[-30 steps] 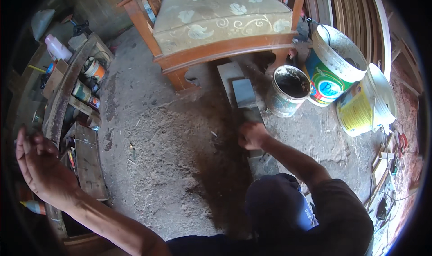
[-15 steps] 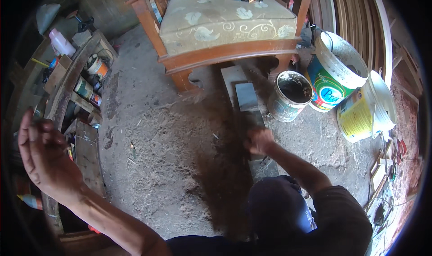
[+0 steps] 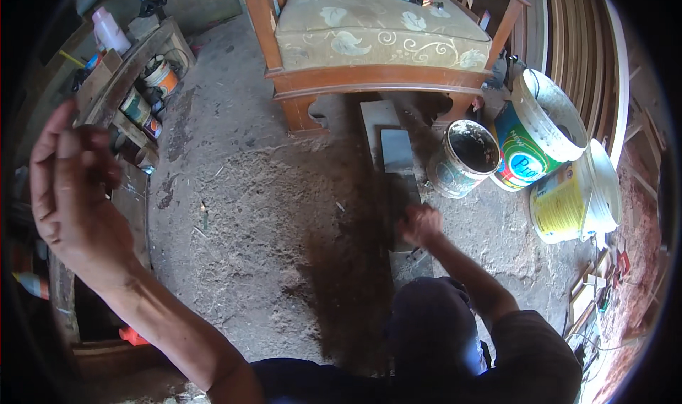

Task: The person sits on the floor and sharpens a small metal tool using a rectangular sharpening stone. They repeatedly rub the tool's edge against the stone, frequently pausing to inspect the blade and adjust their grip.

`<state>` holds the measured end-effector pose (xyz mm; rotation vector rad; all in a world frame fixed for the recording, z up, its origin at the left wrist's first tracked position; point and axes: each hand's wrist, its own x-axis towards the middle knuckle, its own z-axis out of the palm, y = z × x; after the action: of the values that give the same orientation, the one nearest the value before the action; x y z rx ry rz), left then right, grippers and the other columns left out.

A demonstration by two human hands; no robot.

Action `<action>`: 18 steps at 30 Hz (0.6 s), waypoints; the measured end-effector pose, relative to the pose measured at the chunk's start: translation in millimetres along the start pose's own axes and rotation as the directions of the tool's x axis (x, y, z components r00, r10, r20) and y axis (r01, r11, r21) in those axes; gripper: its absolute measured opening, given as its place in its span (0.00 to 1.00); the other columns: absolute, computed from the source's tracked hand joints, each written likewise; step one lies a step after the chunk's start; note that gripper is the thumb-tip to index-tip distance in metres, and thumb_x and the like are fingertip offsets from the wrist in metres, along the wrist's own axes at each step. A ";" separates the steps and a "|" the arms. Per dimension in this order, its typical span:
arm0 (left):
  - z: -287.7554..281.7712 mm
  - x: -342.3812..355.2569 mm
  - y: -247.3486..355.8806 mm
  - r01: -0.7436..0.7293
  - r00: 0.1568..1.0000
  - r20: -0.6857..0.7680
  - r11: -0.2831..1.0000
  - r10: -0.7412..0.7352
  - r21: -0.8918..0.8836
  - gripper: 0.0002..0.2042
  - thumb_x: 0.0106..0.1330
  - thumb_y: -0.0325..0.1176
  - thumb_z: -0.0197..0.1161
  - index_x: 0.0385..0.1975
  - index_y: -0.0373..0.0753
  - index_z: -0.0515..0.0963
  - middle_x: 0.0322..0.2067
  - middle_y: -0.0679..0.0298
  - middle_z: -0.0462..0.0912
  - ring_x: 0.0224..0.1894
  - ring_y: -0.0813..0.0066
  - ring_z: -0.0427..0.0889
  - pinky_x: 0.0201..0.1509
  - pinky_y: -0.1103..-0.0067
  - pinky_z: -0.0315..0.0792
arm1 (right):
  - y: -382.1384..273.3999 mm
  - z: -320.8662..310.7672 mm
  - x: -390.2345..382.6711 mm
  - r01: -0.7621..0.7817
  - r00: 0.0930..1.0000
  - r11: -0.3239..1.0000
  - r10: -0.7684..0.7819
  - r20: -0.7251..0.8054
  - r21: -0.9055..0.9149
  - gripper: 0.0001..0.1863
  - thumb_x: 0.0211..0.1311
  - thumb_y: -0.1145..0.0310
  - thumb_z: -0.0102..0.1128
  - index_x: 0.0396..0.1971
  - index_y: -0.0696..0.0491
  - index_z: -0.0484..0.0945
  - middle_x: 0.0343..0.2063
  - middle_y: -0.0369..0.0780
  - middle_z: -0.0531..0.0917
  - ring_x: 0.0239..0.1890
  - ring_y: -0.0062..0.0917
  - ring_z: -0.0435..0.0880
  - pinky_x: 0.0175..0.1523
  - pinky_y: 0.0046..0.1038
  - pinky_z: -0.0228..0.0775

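My left hand (image 3: 82,198) is raised at the left, above the bench side, its fingers partly curled and apart, with nothing visible in it. My right hand (image 3: 423,224) is closed low over a dark flat slab (image 3: 402,198); anything inside its fingers is hidden. Just beyond that slab lies a smooth grey rectangular block (image 3: 396,150). Both rest along a narrow pale board (image 3: 381,113) on the floor, whose far end reaches under a wooden-framed seat. A dark rounded cloth-covered shape (image 3: 433,322) hides the board's near end.
A cushioned wooden seat (image 3: 383,52) stands ahead. Right of the board are a stained bucket (image 3: 455,177), a large colourful bucket (image 3: 522,155) and a yellow-labelled bucket (image 3: 565,205). At left, a low wooden bench (image 3: 128,88) holds a pink bottle (image 3: 110,31). Shavings (image 3: 263,212) cover the floor.
The whole view has shifted, so the seat and board appear farther right. My left hand stays raised and my right hand remains low over the dark slab.
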<state>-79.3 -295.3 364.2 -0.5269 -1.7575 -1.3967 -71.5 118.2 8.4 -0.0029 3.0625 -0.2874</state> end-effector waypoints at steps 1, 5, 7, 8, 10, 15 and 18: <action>-6.6 6.3 3.6 -0.013 0.998 -0.059 0.999 0.011 -0.033 0.18 0.73 0.33 0.57 0.57 0.29 0.74 0.36 0.59 0.83 0.28 0.83 0.75 0.31 0.87 0.65 | -3.2 -5.8 18.5 -0.058 0.998 0.998 0.057 0.041 0.027 0.20 0.55 0.49 0.56 0.39 0.48 0.79 0.43 0.43 0.84 0.51 0.40 0.82 0.50 0.46 0.76; 21.5 -2.1 -5.1 -0.034 0.994 0.098 0.994 0.045 -0.106 0.19 0.73 0.33 0.56 0.58 0.29 0.73 0.36 0.59 0.83 0.30 0.83 0.75 0.32 0.87 0.66 | -10.3 4.0 -2.1 0.043 0.998 0.998 -0.041 0.043 -0.039 0.20 0.56 0.50 0.56 0.39 0.49 0.79 0.45 0.44 0.84 0.50 0.39 0.83 0.52 0.44 0.76; 3.5 1.4 -7.4 -0.030 0.997 0.064 0.997 0.035 -0.068 0.19 0.73 0.33 0.56 0.58 0.29 0.73 0.36 0.59 0.83 0.29 0.83 0.75 0.32 0.87 0.66 | 1.2 4.9 -8.2 0.090 0.996 0.995 -0.091 -0.018 -0.043 0.18 0.56 0.51 0.56 0.38 0.48 0.80 0.40 0.42 0.85 0.46 0.39 0.84 0.51 0.43 0.77; -0.5 2.6 -10.1 -0.024 0.998 0.052 0.998 0.027 -0.057 0.19 0.72 0.33 0.56 0.58 0.29 0.73 0.36 0.59 0.83 0.29 0.83 0.75 0.32 0.87 0.66 | 2.9 2.3 3.9 0.029 0.999 1.000 -0.029 -0.024 -0.005 0.18 0.55 0.50 0.57 0.38 0.48 0.80 0.41 0.42 0.85 0.47 0.40 0.84 0.51 0.44 0.76; 6.1 2.5 -7.0 0.001 0.999 -0.033 0.997 -0.003 -0.071 0.19 0.72 0.34 0.57 0.58 0.29 0.74 0.35 0.60 0.83 0.29 0.84 0.74 0.31 0.87 0.65 | 4.4 -2.0 26.5 -0.090 0.996 0.994 0.091 0.002 0.062 0.19 0.54 0.50 0.57 0.38 0.47 0.81 0.41 0.42 0.84 0.50 0.40 0.83 0.53 0.45 0.76; 11.1 -1.2 -7.3 -0.008 0.998 0.061 0.999 0.011 -0.049 0.18 0.72 0.34 0.56 0.58 0.31 0.74 0.36 0.60 0.82 0.29 0.85 0.74 0.31 0.88 0.64 | -6.0 -2.0 -7.4 0.076 0.995 0.997 -0.075 0.060 -0.026 0.19 0.56 0.50 0.56 0.36 0.50 0.81 0.41 0.45 0.85 0.48 0.39 0.83 0.52 0.44 0.77; 22.2 2.7 -3.0 -0.024 0.999 -0.046 0.998 0.022 -0.050 0.17 0.72 0.35 0.59 0.54 0.31 0.78 0.30 0.62 0.84 0.23 0.85 0.73 0.27 0.87 0.65 | -2.7 -15.6 29.2 -0.081 0.997 0.995 0.079 0.025 0.054 0.20 0.55 0.49 0.56 0.37 0.49 0.81 0.43 0.45 0.84 0.50 0.41 0.82 0.53 0.44 0.76</action>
<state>-90.5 -275.7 363.2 -0.5368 -1.6794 -1.4291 -101.6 118.2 22.3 0.1181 3.0214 -0.3631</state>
